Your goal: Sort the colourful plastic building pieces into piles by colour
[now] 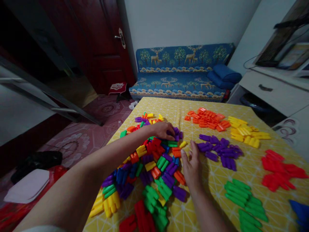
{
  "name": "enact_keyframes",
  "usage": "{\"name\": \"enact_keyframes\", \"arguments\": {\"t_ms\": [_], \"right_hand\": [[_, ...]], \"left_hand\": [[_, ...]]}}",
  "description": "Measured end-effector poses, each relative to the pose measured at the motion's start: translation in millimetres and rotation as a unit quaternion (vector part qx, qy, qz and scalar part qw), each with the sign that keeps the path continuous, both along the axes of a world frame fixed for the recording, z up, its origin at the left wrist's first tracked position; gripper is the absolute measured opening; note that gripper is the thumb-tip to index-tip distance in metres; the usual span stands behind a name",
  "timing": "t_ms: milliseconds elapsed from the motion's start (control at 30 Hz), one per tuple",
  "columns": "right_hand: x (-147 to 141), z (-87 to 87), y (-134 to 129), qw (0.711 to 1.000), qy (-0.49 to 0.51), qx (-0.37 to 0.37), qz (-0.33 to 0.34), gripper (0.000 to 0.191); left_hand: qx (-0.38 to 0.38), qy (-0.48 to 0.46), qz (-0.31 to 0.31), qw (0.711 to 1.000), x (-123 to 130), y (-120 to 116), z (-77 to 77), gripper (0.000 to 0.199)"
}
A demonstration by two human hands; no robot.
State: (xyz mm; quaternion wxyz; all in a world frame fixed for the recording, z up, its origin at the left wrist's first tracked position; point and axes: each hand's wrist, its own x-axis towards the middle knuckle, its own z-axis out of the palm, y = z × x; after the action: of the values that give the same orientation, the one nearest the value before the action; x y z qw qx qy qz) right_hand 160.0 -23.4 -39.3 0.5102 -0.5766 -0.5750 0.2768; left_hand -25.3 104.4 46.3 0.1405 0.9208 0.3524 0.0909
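Now, your left hand (162, 130) curls by purple blocks (178, 133) at three o'clock (can't tell if pinching); right hand (192, 166), fingers spread, yellow block (183, 144) at eleven.

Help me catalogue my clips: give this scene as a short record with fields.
Left hand: at the far side of the mixed pile, by purple pieces; grip unclear
Right hand: open, between mixed pile and purple group
Other single-colour groups: orange group, yellow group, red group, green group, blue group
Surface: yellow patterned tablecloth
Background: blue sofa, dark red door
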Motion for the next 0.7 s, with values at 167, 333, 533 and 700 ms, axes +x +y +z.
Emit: {"name": "enact_keyframes", "arguments": {"t_ms": [167, 333, 533, 700], "right_hand": [[-2.0, -1.7, 1.4, 0.999, 0.002, 0.011, 0.051, 0.065], [-4.2, 0.8, -2.4, 0.986, 0.066, 0.002, 0.151, 0.046], [-3.5, 11.2, -8.8, 0.979, 0.103, -0.014, 0.178, 0.029], [1.9, 5.5, -2.4, 0.986, 0.158, 0.037, 0.046, 0.034]], "left_hand": [[0.037, 0.079, -0.009, 0.996, -3.6, -61.5, 7.7, 0.029], [0.073, 0.045, 0.133, 0.987, -4.7, -119.3, 14.2, 0.031], [0.087, -0.054, 0.238, 0.966, 11.5, -115.7, 20.4, 0.041], [0.051, 0.016, 0.189, 0.981, 45.3, -57.2, 4.2, 0.052]]}}
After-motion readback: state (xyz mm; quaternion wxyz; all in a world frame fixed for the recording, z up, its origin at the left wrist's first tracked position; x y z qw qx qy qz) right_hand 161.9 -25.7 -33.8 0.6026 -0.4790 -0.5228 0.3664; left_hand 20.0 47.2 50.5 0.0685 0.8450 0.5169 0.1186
